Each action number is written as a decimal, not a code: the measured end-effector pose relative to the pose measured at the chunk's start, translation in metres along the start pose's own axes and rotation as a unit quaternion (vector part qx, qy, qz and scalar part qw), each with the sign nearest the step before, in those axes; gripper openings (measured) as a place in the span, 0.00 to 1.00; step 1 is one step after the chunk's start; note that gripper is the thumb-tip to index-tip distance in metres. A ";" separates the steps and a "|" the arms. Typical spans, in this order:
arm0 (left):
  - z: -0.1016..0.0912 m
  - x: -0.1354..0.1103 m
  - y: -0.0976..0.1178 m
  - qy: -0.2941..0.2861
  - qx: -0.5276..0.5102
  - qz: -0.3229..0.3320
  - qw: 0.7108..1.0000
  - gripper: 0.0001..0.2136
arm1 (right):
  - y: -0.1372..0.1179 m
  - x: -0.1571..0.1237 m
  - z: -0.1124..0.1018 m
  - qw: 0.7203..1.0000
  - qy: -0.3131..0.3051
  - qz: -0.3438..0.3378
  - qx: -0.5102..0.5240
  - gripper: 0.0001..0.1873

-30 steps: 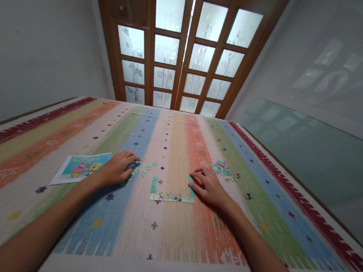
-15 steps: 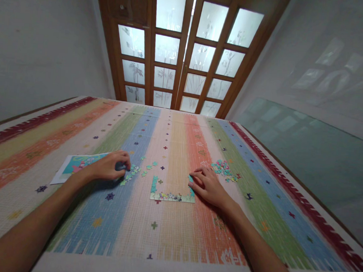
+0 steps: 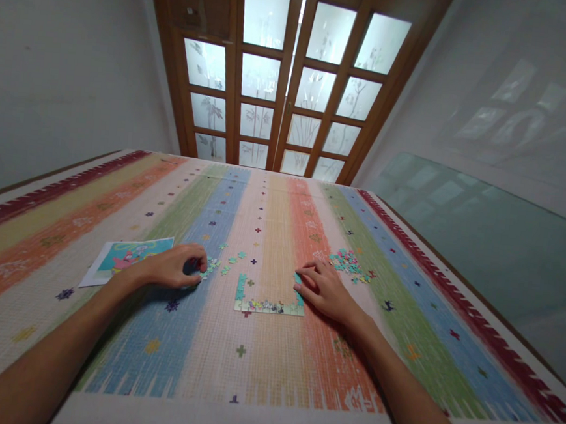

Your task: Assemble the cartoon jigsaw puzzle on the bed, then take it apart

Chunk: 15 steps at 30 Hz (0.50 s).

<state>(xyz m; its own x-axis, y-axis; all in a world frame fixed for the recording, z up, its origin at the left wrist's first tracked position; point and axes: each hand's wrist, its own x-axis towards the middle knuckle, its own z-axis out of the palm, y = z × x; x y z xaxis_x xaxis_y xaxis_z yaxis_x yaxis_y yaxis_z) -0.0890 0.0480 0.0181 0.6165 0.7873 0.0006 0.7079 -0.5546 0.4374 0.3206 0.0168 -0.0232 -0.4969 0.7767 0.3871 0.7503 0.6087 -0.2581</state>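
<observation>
A partly joined jigsaw frame [image 3: 267,302] lies in the middle of the striped tablecloth [image 3: 261,360], with a bottom edge and two short sides. My right hand [image 3: 324,291] rests flat with fingers spread against the frame's right side. My left hand [image 3: 173,265] is curled, fingertips pinched together beside a small scatter of loose teal pieces [image 3: 220,266]. What its fingers hold is too small to make out. A printed cartoon reference picture [image 3: 125,260] lies just left of that hand.
A second pile of loose puzzle pieces [image 3: 350,264] lies beyond my right hand. Wooden doors with frosted glass panes [image 3: 284,75] stand past the table's far edge. A glass-topped surface [image 3: 486,241] runs along the right side, by the wall.
My left hand pulled back from the loose pieces toward me, curling its fingers into a pinch. My right hand stayed in place on the frame.
</observation>
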 end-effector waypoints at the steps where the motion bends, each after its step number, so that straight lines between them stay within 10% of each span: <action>1: 0.000 0.000 0.001 -0.001 -0.005 0.001 1.000 0.10 | 0.000 0.000 0.000 1.000 0.001 0.000 -0.001 0.13; 15: -0.013 -0.005 -0.001 -0.030 -0.029 -0.023 0.999 0.10 | 0.001 0.000 0.001 1.000 0.004 -0.003 -0.003 0.13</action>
<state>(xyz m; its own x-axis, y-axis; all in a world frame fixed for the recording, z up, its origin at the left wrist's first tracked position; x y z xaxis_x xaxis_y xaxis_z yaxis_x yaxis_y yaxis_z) -0.0971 0.0478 0.0290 0.6051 0.7927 -0.0744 0.7156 -0.5005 0.4872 0.3212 0.0174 -0.0245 -0.4988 0.7713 0.3952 0.7496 0.6129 -0.2500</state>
